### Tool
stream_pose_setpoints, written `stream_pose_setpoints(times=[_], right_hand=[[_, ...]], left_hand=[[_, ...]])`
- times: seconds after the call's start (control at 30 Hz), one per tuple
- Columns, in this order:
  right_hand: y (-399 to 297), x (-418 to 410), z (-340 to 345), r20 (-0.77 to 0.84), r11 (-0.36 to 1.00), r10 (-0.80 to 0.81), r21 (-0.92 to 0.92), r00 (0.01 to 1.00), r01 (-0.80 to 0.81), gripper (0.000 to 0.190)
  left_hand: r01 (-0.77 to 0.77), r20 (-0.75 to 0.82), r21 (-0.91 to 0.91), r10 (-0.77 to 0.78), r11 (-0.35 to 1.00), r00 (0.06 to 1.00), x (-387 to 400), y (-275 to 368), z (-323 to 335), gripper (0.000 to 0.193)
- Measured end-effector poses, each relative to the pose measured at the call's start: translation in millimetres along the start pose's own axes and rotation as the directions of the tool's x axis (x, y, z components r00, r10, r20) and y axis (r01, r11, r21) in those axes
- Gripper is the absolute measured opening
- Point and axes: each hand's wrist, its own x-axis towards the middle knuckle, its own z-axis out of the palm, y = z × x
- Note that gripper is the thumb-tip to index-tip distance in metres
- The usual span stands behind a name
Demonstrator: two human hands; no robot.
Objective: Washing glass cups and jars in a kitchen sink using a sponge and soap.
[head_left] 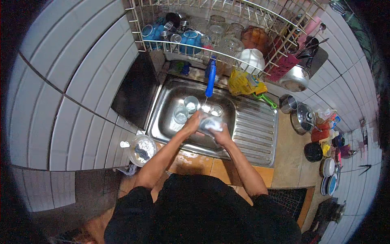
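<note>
Over the stainless steel sink (164, 128), my left hand (192, 122) grips a motion-blurred drinking glass (207, 121). My right hand (223, 134) holds the same glass from the other side, with something whitish at its fingers that is too blurred to name. In the basin beyond my hands stand a clear glass (191, 103), another clear glass (181, 114) beside it, and a smaller glass (216, 110) to the right. A thin stream of water seems to fall from the blue faucet (210, 82) just behind the held glass.
A ribbed drainboard (254, 134) adjoins the basin's right side. Above hangs a wire dish rack (182, 45) with cups and glasses. A yellow plastic package (242, 82) and green-handled brush (268, 100) lie behind the drainboard. A plastic tub (134, 152) stands left; a lidded pot (301, 119) stands right.
</note>
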Motion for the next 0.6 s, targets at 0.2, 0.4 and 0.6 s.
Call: stream_pose_setpoints(times=[0.2, 0.4, 0.6], right_hand=[[-3, 9, -7, 0.169, 0.786, 0.299, 0.515, 0.939, -0.342, 0.033], [1, 0, 1, 0.077, 0.977, -0.082, -0.189, 0.994, 0.095, 0.034], [-10, 5, -8, 0.32, 0.859, 0.18, 0.41, 0.93, -0.307, 0.035]], left_hand=[[-0.306, 0.01, 0.359, 0.324, 0.882, 0.946, -4, -12, -1, 0.037], [-0.2, 0.087, 0.02, 0.198, 0.98, 0.976, 6, -7, -2, 0.048], [-0.479, 0.143, 0.431, 0.466, 0.765, 0.873, -21, 15, -2, 0.065]])
